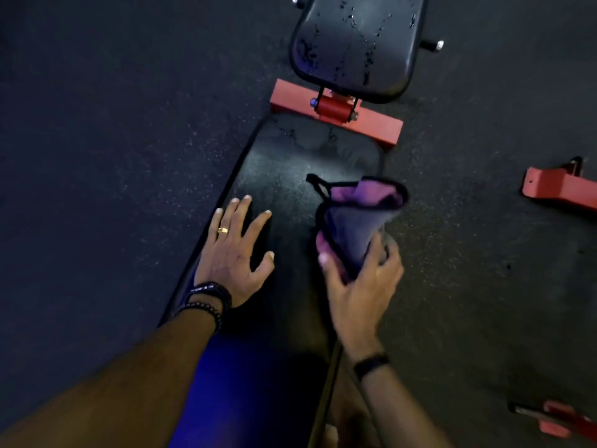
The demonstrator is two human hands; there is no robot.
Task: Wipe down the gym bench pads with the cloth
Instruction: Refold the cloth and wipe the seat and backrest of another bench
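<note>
On the dark gym floor, your flat left hand [237, 253] braces the near pad [284, 195]; your right hand [358, 279] bunches the cloth [352, 218], likely light, floppy; regrip its middle.

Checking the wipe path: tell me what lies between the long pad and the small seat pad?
In the head view, the red crossbar with its red hinge bracket lies between the long pad and the droplet-covered seat pad.
</note>
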